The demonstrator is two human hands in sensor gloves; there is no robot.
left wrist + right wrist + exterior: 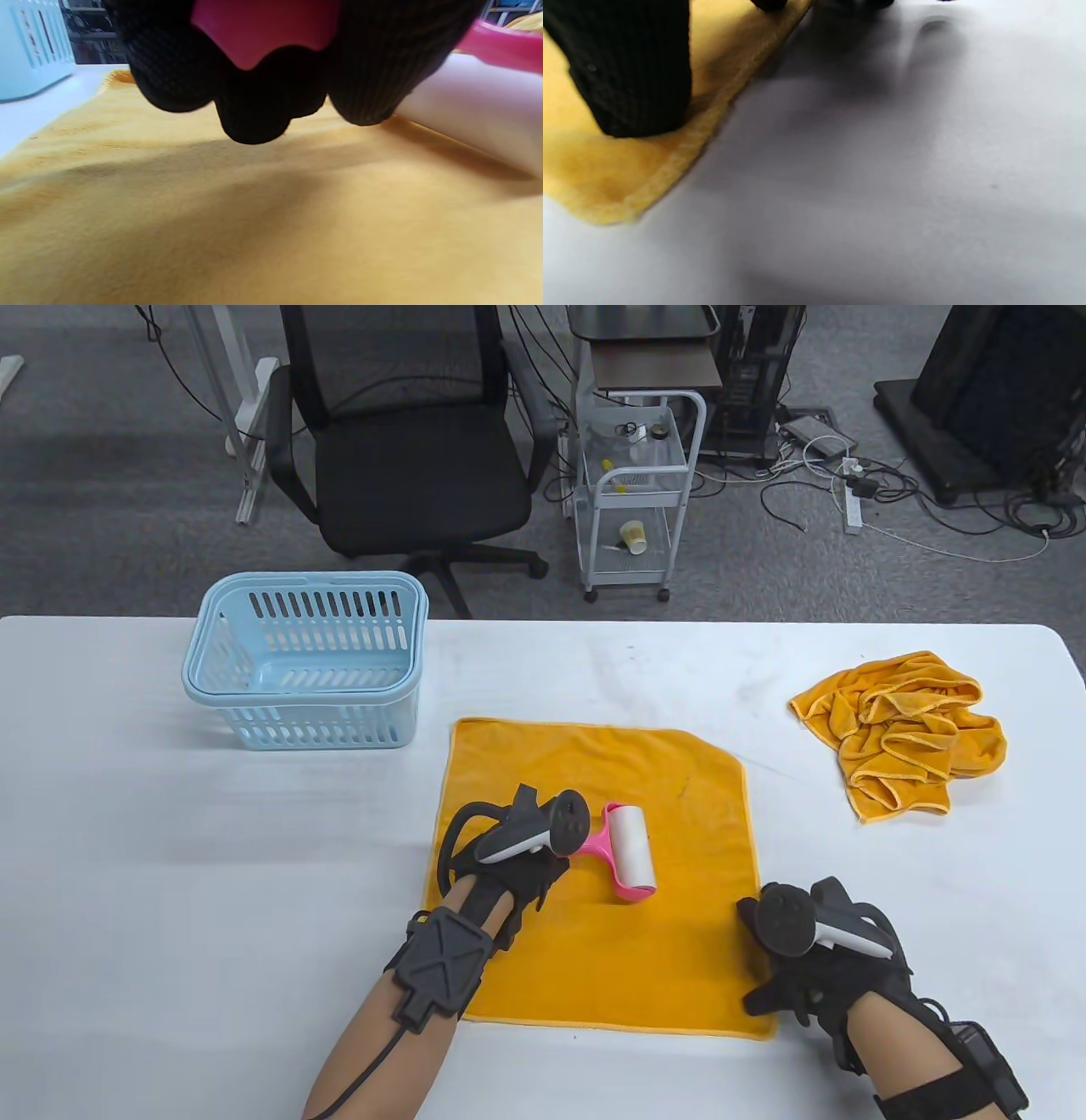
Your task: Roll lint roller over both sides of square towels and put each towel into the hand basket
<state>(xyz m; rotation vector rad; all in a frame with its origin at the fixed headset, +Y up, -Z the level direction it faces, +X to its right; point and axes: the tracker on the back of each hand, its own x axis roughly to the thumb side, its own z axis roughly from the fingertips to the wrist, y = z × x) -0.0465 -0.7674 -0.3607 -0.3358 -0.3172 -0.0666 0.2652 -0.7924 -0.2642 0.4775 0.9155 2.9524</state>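
No text, label, brand, number or sign can be read in any view (the basket (304, 661), the towels (594, 882) and the roller (626, 848) carry no print that is visible).

An office or lab: mesh chair (407, 432), cable tangle (882, 487), wheeled cart (636, 492), carpet floor.

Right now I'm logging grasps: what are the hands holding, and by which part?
The left hand grips the lint roller by its pink handle. The right hand holds nothing; a fingertip presses the spread towel near its corner.
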